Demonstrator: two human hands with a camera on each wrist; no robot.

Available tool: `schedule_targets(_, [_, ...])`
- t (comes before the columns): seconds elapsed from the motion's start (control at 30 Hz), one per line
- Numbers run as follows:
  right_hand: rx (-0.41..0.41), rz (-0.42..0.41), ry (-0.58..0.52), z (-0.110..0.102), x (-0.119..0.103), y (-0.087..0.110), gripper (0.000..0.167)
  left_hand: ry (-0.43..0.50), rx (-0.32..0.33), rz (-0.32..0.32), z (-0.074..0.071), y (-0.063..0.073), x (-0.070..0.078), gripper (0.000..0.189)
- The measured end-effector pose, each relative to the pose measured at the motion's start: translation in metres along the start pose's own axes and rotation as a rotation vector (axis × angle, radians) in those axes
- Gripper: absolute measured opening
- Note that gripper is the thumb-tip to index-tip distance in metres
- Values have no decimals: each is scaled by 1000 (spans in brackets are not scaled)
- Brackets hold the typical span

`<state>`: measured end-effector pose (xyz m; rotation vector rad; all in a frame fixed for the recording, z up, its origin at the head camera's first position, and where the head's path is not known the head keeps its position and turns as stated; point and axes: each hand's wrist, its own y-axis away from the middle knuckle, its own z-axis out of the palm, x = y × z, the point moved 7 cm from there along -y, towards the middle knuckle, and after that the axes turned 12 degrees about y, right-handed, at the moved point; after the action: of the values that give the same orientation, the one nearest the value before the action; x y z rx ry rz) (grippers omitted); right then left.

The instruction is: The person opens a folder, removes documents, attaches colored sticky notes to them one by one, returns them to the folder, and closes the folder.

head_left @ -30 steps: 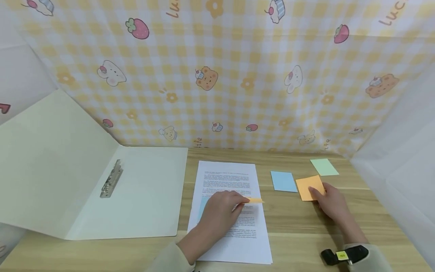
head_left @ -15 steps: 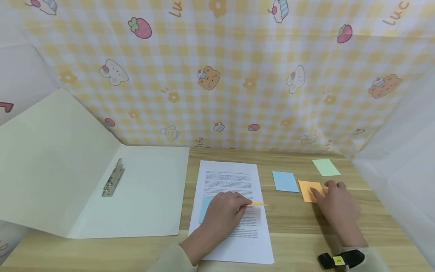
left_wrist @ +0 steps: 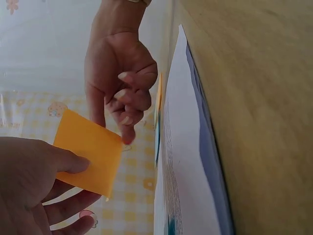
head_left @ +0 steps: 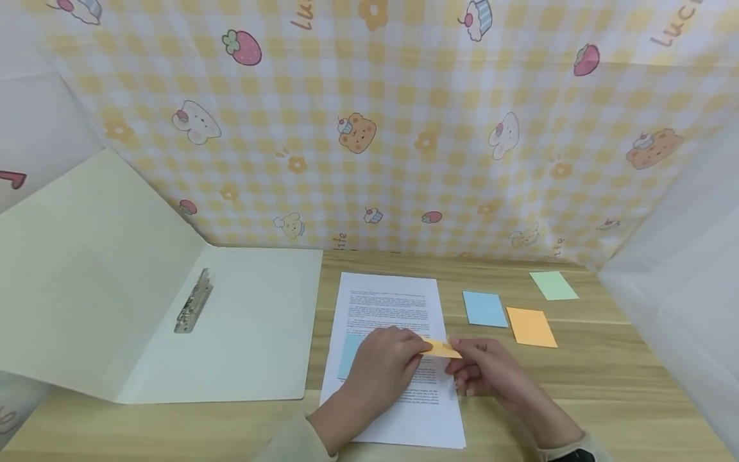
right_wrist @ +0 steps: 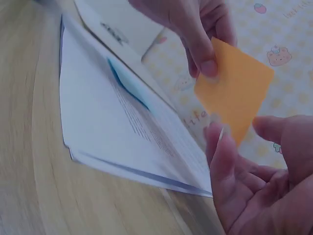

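Orange note [left_wrist: 90,154]: a plain, bright square sheet, its full face showing tilted like a diamond in both wrist views; in the head view it is a thin slanted strip just right of the lower centre, raised over the right side of the printed sheets [head_left: 404,417].
Left hand [head_left: 383,366]: pinches the note by one edge, thumb on its face, other fingers behind.
Right hand [head_left: 491,372]: at the note's free corner, thumb and forefinger apart on either side of it, remaining fingers curled; whether the tips touch the paper, I cannot tell.
Change: half a second ago the right hand was over the second orange note [head_left: 532,327] at centre right; now it has come across to the held one, and that note lies uncovered. The left hand has stayed almost in place.
Folder [head_left: 260,359]: spread open at left, cover raised toward the upper left; inside, a metal clip [head_left: 193,301] sits near the fold.
Sheets: stacked, text facing up, with a blue note [head_left: 349,353] at their left side, partly hidden by the left hand.
Table [head_left: 623,398]: another blue note [head_left: 485,309] and a green note [head_left: 554,285] lie at right, near the second orange one.
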<state>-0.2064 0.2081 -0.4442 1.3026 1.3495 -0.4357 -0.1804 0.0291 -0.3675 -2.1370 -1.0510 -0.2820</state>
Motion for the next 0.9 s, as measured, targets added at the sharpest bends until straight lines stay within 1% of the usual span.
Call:
schedule_targets(0.07, [3,-5,-38,1,1,0,40,-10,-13,9,2,0,1,10])
schedule_targets(0.13, [20,-9,-52,0,1,-1,34,-15,-30,24,3,0,2,10])
schedule_targets(0.23, [50,-30,-34,-1,1,-2,33,-8,-62,50,4,0,3,11])
schedule_targets(0.3, [67,-45,-15,-1,1,-3,34,12,-85,38,2,0,0,21])
schedule_targets(0.33, [73,-51,-5,-1,0,-3,34,23,-92,15,0,-1,-2,27])
schedule_targets(0.37, [77,-59,4,0,0,-4,34,36,-100,-26,-2,-2,-6,33])
schedule_targets(0.43, [79,-70,15,1,-1,-5,32,63,-108,-140,-6,-4,-17,38])
schedule_targets(0.53, [77,-89,31,4,-1,-5,30,156,-133,-327,-6,-3,-35,29])
schedule_targets(0.57, [76,-95,34,4,-2,-5,30,197,-147,-377,-4,-2,-40,24])
schedule_targets(0.6, [75,-99,37,5,-2,-5,30,238,-160,-410,-2,-2,-44,19])
schedule_targets(0.67, [73,-101,41,6,-2,-5,32,318,-186,-453,2,0,-50,11])
schedule_targets(0.73, [71,-98,44,7,-2,-5,35,365,-204,-475,5,2,-53,7])
schedule_targets(0.9, [68,-102,66,10,-2,-5,44,368,-208,-488,8,5,-57,6])
